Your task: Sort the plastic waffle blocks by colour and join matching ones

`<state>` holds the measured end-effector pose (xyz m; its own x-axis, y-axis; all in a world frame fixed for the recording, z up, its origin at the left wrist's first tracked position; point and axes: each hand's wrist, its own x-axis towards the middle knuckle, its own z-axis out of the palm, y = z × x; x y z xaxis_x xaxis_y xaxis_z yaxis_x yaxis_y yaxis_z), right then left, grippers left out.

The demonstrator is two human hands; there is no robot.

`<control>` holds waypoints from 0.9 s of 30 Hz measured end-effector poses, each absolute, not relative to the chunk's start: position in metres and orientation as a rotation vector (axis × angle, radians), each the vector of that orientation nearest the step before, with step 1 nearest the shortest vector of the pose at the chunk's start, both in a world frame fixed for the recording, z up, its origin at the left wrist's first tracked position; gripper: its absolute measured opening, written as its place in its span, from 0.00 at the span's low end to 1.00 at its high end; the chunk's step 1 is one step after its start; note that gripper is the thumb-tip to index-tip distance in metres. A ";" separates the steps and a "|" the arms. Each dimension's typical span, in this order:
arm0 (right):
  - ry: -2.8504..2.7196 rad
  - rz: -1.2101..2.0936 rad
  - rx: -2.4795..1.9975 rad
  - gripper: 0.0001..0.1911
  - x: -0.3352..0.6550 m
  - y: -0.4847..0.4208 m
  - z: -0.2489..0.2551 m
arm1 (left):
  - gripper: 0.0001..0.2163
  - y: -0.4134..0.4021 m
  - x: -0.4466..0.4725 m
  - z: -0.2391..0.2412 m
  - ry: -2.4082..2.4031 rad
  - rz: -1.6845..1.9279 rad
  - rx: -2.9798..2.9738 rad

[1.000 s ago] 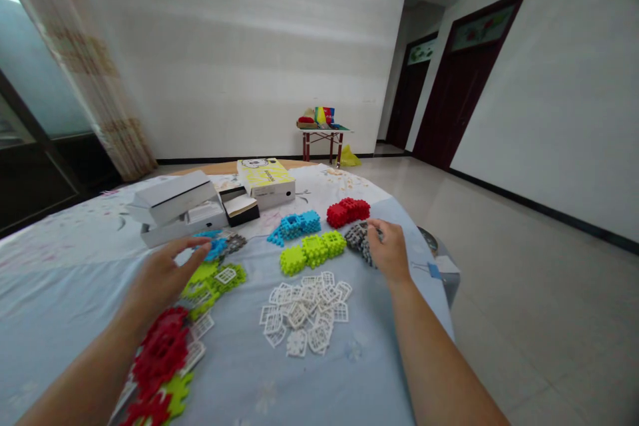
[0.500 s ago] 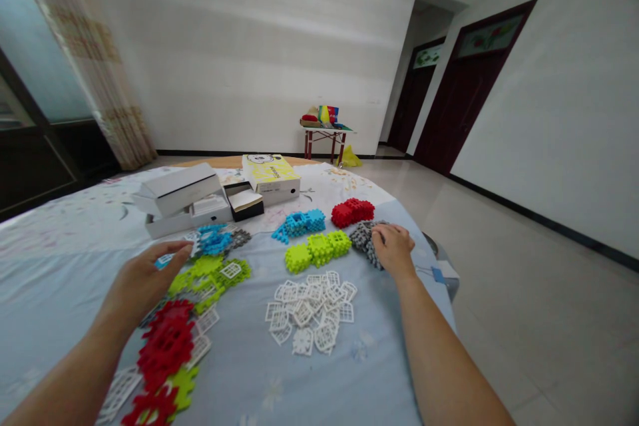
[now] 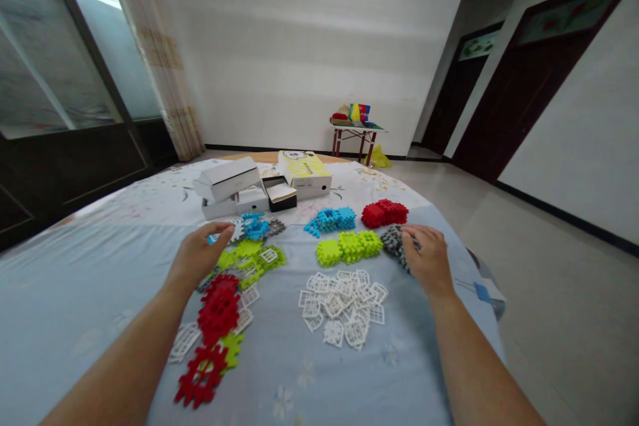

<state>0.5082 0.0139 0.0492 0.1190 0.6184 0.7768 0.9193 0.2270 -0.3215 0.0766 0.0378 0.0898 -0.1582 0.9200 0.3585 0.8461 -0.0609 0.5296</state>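
My left hand point(image 3: 200, 254) is over the left side of the table, fingers drawn together in a pinch. Its fingertips are by a white notched piece point(image 3: 237, 229) and a cluster of blue toothed building pieces point(image 3: 255, 227); what they hold is too small to make out. Below lie mixed lime-green pieces point(image 3: 245, 251) and red toothed pieces point(image 3: 219, 306). My right hand point(image 3: 428, 258) has its fingers curled against a row of grey toothed building pieces point(image 3: 393, 239), covering its right part. Between the hands lie a row of lime-green pieces point(image 3: 350, 247) and a pile of white window-like pieces point(image 3: 344, 303).
A row of blue pieces point(image 3: 332, 219) and one of red pieces point(image 3: 384, 213) lie farther back. Behind them stand white boxes point(image 3: 229, 178), a small black box point(image 3: 280, 194) and a yellow-and-white box point(image 3: 304, 173). The cloth-covered table point(image 3: 279, 373) curves away at right.
The view has turned left, so everything sits farther right in it. My left hand stays by the blue and white pieces, my right hand by the grey ones. No pieces have plainly moved.
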 end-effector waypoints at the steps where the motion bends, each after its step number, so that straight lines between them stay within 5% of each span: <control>1: -1.632 -0.370 -1.428 0.13 0.501 0.012 0.051 | 0.21 0.039 0.076 0.088 2.071 1.023 1.968; 13: -1.979 0.215 -1.592 0.14 0.458 0.006 0.041 | 0.20 0.046 0.074 0.064 2.172 0.734 2.076; 27: -2.007 0.349 -1.618 0.15 0.458 0.014 0.026 | 0.20 0.133 0.099 0.075 2.293 0.364 2.284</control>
<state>0.4578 0.0136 0.0259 -0.1386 0.9604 0.2417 0.8224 0.2476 -0.5121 0.0988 0.1330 0.0754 -0.0130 0.9713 0.2373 0.9971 -0.0052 0.0761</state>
